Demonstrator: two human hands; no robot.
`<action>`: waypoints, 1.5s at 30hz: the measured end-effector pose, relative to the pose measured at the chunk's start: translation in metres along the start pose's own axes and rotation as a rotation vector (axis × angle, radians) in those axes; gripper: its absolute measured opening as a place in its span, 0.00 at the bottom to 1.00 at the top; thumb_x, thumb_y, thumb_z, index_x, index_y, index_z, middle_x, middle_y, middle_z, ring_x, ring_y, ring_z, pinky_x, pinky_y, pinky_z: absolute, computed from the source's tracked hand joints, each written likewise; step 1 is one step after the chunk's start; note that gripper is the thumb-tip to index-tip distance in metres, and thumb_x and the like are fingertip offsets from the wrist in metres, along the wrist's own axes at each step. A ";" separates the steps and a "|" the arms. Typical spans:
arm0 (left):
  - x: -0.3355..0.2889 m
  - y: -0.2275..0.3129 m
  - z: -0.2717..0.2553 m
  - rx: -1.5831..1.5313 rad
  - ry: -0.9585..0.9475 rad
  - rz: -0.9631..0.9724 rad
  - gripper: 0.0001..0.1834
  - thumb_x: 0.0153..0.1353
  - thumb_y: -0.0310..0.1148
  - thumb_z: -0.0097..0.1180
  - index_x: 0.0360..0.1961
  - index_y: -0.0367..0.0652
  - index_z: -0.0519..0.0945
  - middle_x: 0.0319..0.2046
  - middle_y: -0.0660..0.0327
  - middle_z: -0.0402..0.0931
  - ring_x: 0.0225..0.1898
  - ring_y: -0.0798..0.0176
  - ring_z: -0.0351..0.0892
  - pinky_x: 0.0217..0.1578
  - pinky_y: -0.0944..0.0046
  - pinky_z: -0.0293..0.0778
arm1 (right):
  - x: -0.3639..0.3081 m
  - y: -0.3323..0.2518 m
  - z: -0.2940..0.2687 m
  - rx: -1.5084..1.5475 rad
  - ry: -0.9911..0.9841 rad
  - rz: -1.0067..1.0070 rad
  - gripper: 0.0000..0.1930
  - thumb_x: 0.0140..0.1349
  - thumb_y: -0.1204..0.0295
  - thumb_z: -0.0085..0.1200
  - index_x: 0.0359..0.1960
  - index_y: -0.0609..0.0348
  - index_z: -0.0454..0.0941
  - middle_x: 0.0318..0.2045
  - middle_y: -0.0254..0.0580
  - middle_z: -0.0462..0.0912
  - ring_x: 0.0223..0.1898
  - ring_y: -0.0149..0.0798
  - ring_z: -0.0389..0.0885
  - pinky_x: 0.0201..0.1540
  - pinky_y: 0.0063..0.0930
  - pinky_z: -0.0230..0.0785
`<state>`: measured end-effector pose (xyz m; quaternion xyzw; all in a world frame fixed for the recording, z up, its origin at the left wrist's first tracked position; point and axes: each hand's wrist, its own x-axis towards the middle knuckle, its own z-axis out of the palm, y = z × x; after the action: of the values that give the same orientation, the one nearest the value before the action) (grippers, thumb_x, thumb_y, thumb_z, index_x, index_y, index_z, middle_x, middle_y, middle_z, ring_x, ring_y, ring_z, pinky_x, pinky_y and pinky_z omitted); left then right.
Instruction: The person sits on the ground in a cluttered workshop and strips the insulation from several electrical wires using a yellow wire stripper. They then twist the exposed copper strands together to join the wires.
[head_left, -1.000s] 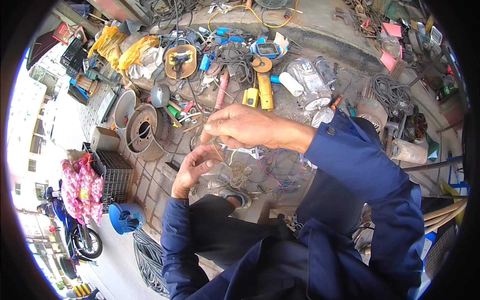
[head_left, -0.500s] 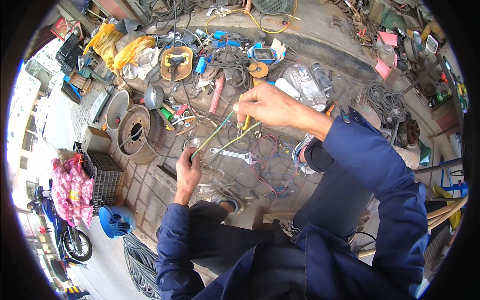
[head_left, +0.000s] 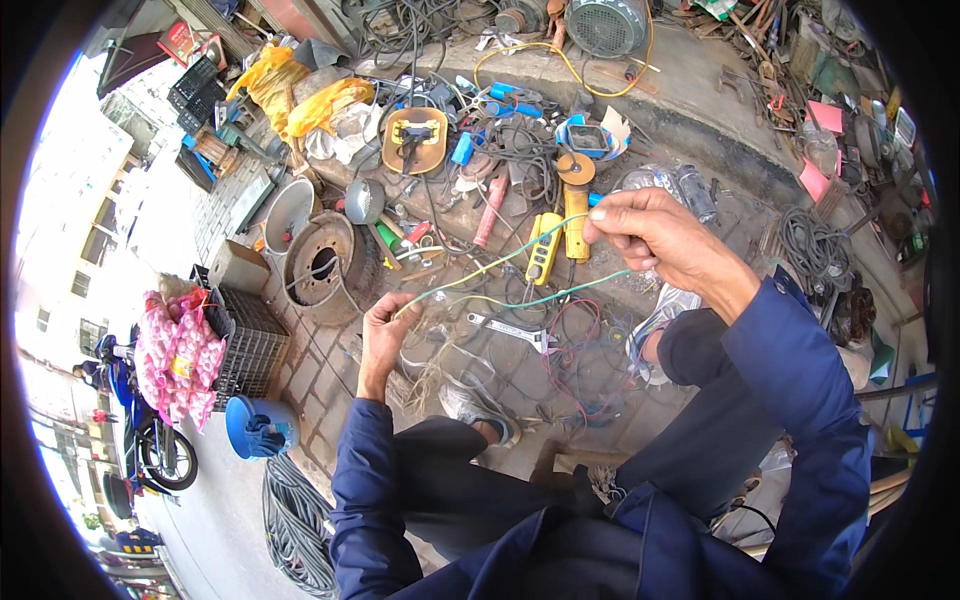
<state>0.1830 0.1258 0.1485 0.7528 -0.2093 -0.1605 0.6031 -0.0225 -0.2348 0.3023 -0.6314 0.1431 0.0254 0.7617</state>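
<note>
Here, left fingers (head_left: 389, 304) and right fingers (head_left: 622, 222) pinch green wire (head_left: 484, 270); blue bucket (head_left: 284, 415) holds dark cloth (head_left: 264, 437).

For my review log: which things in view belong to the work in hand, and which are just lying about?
In the work:
- thin green-yellow wire, held by the left hand and right hand

Apparently just lying about:
- silver metal adjustable wrench
- yellow oblong box
- rusty round metal wheel rim
- blue round plastic bucket
</note>
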 end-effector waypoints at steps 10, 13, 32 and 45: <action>-0.020 0.002 0.025 -0.653 -0.339 -0.201 0.09 0.67 0.33 0.59 0.41 0.36 0.78 0.18 0.72 0.58 0.20 0.75 0.55 0.23 0.70 0.54 | 0.041 0.070 0.019 -0.738 -0.088 -0.016 0.15 0.63 0.65 0.57 0.42 0.67 0.79 0.26 0.33 0.79 0.25 0.30 0.76 0.29 0.30 0.72; -0.026 0.000 0.045 -0.544 -0.347 -0.179 0.05 0.69 0.29 0.55 0.34 0.40 0.75 0.18 0.73 0.62 0.17 0.78 0.54 0.19 0.73 0.50 | 0.038 0.080 0.030 -0.697 -0.169 0.055 0.18 0.55 0.69 0.58 0.43 0.73 0.76 0.26 0.47 0.82 0.26 0.39 0.81 0.27 0.38 0.73; -0.056 0.034 0.087 -0.418 -0.435 -0.057 0.16 0.70 0.42 0.55 0.29 0.43 0.71 0.23 0.71 0.65 0.23 0.76 0.58 0.24 0.71 0.53 | 0.027 0.088 0.115 -0.117 0.108 -0.003 0.10 0.51 0.71 0.56 0.28 0.68 0.82 0.22 0.45 0.82 0.23 0.40 0.80 0.27 0.34 0.73; -0.035 -0.039 0.033 0.436 -0.273 -0.062 0.14 0.70 0.38 0.55 0.35 0.36 0.80 0.26 0.62 0.76 0.30 0.69 0.71 0.34 0.62 0.70 | -0.017 -0.093 -0.083 0.702 -0.101 -0.694 0.26 0.76 0.66 0.37 0.12 0.44 0.55 0.11 0.25 0.53 0.12 0.27 0.47 0.16 0.23 0.44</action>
<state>0.1415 0.1230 0.1028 0.8424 -0.2951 -0.2301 0.3877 -0.0334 -0.3313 0.3817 -0.3451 -0.1127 -0.2487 0.8980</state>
